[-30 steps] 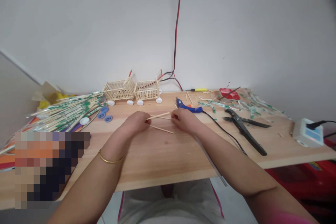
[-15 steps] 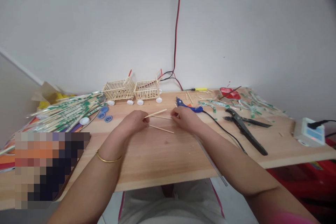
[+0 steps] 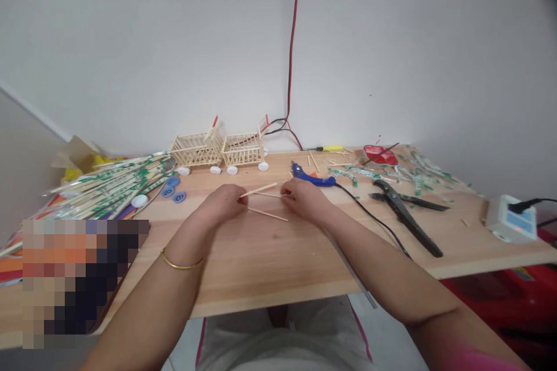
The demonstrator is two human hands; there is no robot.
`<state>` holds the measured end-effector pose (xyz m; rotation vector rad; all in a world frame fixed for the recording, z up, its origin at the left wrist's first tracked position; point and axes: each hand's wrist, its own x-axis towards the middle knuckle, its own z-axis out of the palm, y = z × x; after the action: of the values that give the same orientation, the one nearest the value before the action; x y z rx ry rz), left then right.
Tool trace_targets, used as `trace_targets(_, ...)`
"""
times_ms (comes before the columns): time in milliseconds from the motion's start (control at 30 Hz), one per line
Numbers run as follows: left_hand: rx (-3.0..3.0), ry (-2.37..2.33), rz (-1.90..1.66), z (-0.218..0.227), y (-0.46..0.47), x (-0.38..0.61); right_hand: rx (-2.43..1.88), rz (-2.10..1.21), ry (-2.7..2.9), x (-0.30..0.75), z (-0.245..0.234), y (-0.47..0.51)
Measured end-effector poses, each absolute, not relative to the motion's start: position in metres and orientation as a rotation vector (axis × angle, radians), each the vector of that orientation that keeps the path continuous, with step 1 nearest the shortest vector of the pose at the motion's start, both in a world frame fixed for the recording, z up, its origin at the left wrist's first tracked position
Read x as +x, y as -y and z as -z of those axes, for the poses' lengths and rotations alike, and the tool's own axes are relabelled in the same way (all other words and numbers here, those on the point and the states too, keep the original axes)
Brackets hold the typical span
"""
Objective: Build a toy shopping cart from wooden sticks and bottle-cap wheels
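My left hand (image 3: pixel 230 199) is closed with its fingertips pinching a thin wooden stick (image 3: pixel 260 189) that slants up to the right. Beneath that stick, a second wooden stick (image 3: pixel 270 195) spans the gap between my hands. My right hand (image 3: pixel 300 197) pinches its right end between closed fingers; its left end is partly hidden. A third wooden stick (image 3: pixel 268 214) extends right from below my left fingers, close to the tabletop. Whether my left hand also grips it, I cannot tell. Behind my hands stand two small carts (image 3: pixel 198 149) built of sticks, with white wheels.
A blue glue gun (image 3: pixel 313 177) lies just beyond my right hand, its cord running right. Black-handled cutters (image 3: pixel 407 214) and wrapper scraps (image 3: pixel 418 177) are farther right. Wrapped sticks (image 3: pixel 117 185), blue caps (image 3: pixel 173 181) and a pixelated dark-edged object (image 3: pixel 117 278) occupy the left.
My right hand has shifted slightly left along the stick, toward my left hand. My left hand and its stick have barely moved.
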<state>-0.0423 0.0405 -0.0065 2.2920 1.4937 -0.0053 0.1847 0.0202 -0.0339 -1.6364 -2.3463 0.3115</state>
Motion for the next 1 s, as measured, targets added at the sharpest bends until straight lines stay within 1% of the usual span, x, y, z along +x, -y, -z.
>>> trace_targets(1000,2.286,-1.485,-0.015,0.0071,-0.0403,-0.0424,-1.622,-0.336,2.333,0.1865,0.0301,-0.0211)
